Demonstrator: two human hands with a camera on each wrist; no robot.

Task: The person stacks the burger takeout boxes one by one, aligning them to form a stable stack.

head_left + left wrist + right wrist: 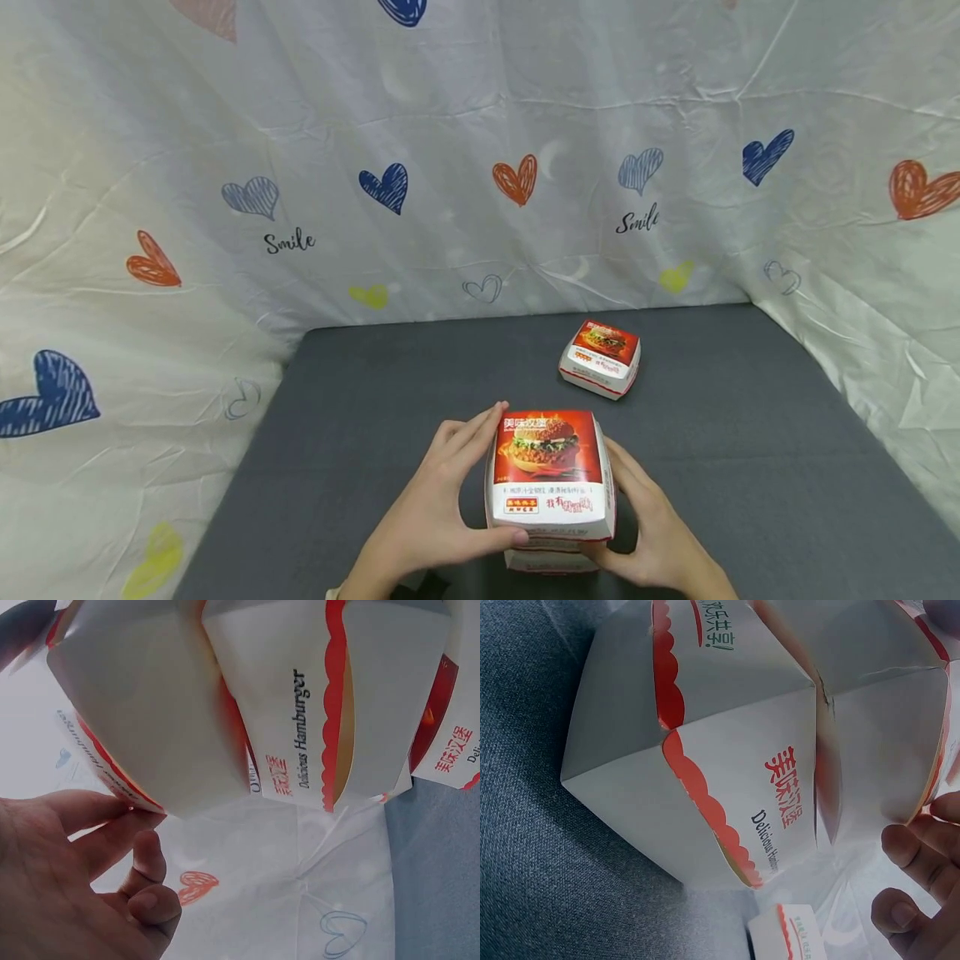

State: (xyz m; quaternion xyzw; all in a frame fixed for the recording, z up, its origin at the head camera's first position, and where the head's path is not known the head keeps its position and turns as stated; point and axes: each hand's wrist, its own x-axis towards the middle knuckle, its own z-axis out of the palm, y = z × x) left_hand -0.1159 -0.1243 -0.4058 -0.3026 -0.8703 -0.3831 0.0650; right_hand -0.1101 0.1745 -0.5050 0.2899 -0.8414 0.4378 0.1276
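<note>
A hamburger box (551, 467) with a red burger picture on its lid is held between both hands. My left hand (435, 508) grips its left side, thumb at the near face and fingers along the far left. On the right side my right hand (660, 529) holds it the same way. Directly beneath is a second hamburger box (551, 562), mostly hidden from above. Both wrist views show the upper box (142, 712) over the lower box (735, 772), with a narrow, uneven gap along part of their seam. Fingertips pinch the upper box's edge.
Another closed hamburger box (600, 358) sits farther back on the dark grey table (405, 367), slightly right of the stack. A white cloth (442, 233) printed with hearts and "Smile" hangs behind and along the sides of the table.
</note>
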